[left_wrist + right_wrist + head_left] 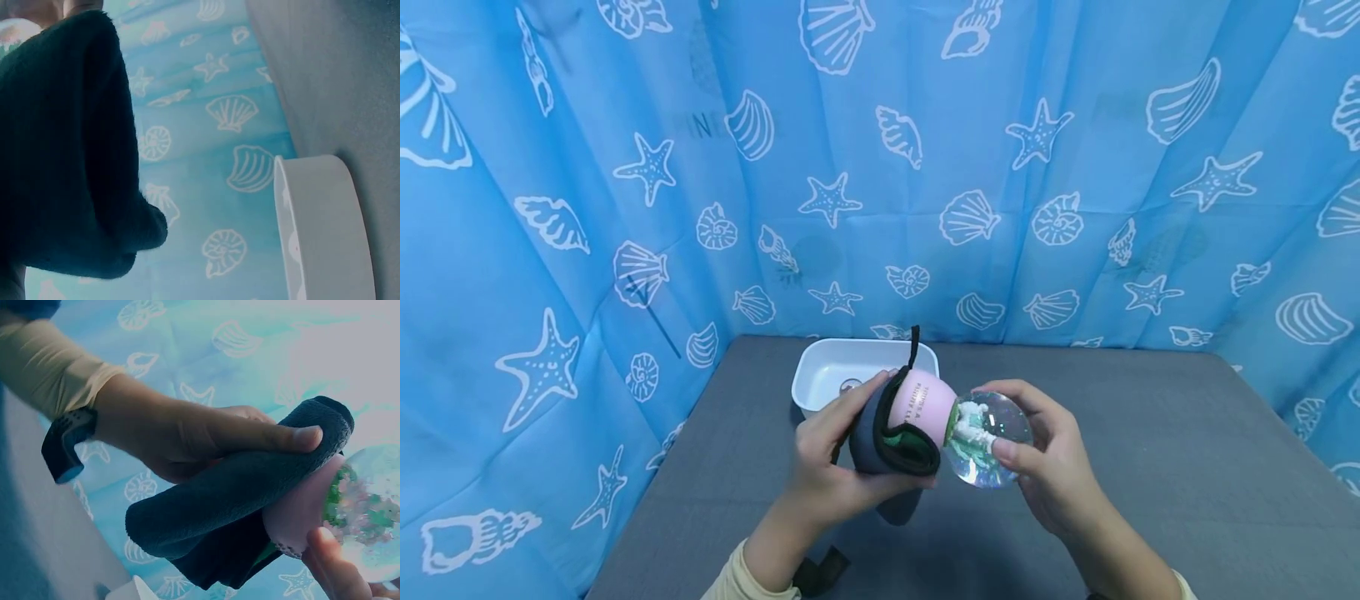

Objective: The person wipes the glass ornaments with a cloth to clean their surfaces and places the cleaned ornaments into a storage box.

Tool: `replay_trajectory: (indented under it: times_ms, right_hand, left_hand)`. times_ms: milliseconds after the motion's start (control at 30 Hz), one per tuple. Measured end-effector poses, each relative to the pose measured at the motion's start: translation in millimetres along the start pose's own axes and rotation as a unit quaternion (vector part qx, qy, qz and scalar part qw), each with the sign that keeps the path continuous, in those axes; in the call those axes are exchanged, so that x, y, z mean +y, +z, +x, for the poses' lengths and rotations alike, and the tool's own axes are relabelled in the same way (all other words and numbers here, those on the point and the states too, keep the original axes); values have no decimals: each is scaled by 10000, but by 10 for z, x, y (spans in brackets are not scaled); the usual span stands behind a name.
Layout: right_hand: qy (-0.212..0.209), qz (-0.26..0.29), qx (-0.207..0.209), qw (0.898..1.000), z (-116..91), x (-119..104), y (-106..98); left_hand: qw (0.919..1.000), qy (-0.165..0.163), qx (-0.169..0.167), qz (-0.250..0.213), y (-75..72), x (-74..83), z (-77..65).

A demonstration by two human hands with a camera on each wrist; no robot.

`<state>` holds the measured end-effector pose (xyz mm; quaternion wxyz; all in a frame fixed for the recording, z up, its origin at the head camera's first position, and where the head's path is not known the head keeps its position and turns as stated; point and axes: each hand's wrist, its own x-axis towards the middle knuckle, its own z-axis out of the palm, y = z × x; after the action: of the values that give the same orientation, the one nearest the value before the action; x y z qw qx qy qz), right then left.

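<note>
A snow globe with a pink base [922,407] and a clear glass ball [988,475] is held sideways above the table. White and green figures show inside the ball. My left hand [831,471] grips a dark grey-blue cloth [206,503] with a black edge, folded round the pink base. In the right wrist view the left thumb lies along the cloth's outside. My right hand [1056,462] holds the glass ball from the right, thumb in front and fingers over the top. The cloth [56,150] fills much of the left wrist view and hides most of the left hand there.
A white basin [808,367] stands on the grey table [1150,433] near its back edge, behind the left hand, with a small round thing inside. A blue curtain [865,275] with white shells and starfish hangs behind and at both sides.
</note>
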<state>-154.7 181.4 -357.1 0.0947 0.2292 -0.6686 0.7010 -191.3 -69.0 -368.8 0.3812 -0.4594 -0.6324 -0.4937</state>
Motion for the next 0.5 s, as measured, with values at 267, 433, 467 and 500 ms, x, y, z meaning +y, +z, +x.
replay_trajectory:
  times_ms: [267,433,467,500]
  right_hand:
    - [664,368,-163,9970,19,-19,-6]
    - [-9,-201,-514,9985,11,-48,27]
    - [-110,-348,-603,9975,6,-57,29]
    - [-191,-521,-674,9962,-1,-68,31]
  left_hand:
    - [9996,-199,27,204,16,-27,-29]
    - [9987,-476,175,-60,7,-74,-67]
    - [9983,-541,201,-130,4,-79,-73]
    - [9978,-586,220,-202,2,-86,-79]
